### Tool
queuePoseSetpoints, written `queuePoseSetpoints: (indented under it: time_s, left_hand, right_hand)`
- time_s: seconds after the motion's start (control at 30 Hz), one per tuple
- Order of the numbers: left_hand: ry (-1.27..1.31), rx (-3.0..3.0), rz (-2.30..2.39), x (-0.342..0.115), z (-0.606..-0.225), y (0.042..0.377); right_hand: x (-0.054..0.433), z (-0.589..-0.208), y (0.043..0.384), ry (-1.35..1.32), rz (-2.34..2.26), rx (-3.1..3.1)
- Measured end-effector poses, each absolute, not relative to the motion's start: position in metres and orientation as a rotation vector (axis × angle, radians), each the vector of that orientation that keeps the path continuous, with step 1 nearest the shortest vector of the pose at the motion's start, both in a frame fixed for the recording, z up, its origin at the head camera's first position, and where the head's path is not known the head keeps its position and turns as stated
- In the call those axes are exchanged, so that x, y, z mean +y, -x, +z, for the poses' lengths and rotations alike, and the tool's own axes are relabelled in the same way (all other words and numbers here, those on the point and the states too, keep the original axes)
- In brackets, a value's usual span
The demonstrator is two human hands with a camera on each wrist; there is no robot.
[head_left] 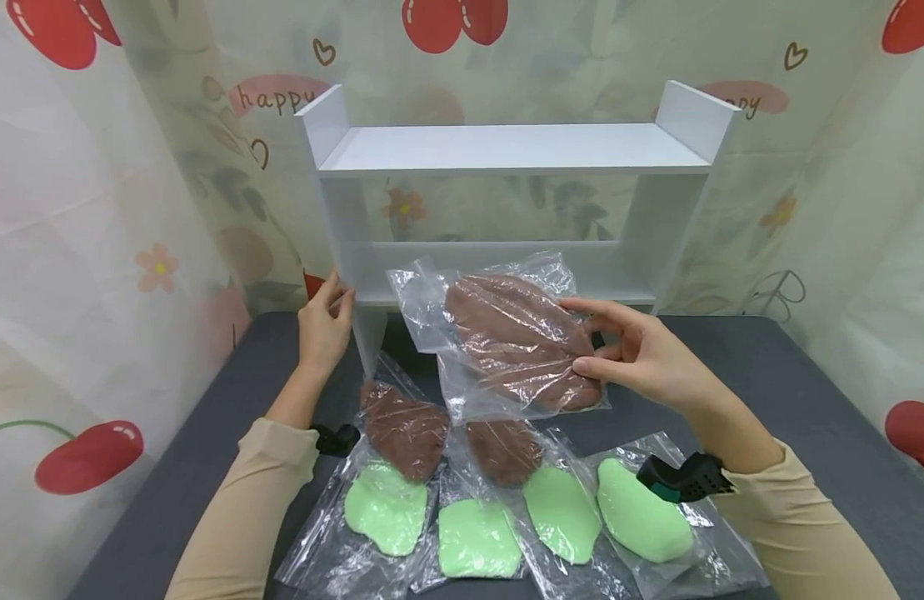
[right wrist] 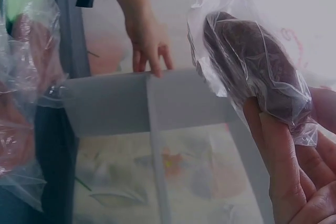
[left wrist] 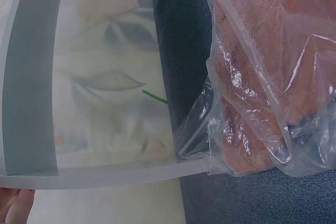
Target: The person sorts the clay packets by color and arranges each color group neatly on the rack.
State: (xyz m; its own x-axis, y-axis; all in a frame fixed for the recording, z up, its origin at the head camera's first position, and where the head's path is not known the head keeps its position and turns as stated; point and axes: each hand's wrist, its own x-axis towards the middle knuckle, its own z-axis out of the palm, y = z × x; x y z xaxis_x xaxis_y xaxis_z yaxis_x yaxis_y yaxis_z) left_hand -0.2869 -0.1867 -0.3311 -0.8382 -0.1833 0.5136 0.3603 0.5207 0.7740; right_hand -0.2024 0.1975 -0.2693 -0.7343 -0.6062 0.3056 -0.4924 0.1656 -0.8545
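Observation:
In the head view my right hand (head_left: 645, 354) pinches the right end of a clear plastic bag of brown, dough-like material (head_left: 517, 337), thumb on the near face and fingers behind. The bag hangs in front of the white shelf unit's (head_left: 514, 150) lower board; the right wrist view shows the bag (right wrist: 257, 66) edge-on in the fingers. My left hand (head_left: 324, 325) touches the shelf's left side panel, its fingers fairly straight against the outer face. The right wrist view also catches this left hand (right wrist: 144, 40) at the panel edge.
On the dark table (head_left: 739, 358), several clear bags with light green lumps (head_left: 480, 537) lie in a row at the front. Two brown lumps, a left one (head_left: 405, 429) and a right one (head_left: 504, 454), lie behind them. A patterned curtain (head_left: 829, 208) surrounds the table; a thin cable (head_left: 780, 292) shows at right.

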Motion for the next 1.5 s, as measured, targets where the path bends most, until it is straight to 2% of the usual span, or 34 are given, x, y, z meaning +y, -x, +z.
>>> queuePoseSetpoints:
  time_s: [0.5, 0.9, 1.5]
  left_hand:
    - [0.133, -2.203, -1.319, -0.186, -0.332, 0.288]
    - [0.141, -2.196, -1.341, -0.186, -0.332, 0.287]
    - [0.141, -2.206, -1.339, -0.186, -0.334, 0.287]
  right_hand:
    - [0.174, -0.231, 0.212, 1.036, -1.843, 2.382]
    - [0.152, -0.202, 0.219, 1.102, -2.021, 2.315]
    - [0.114, -0.175, 0.251, 0.799, -2.509, 2.009]
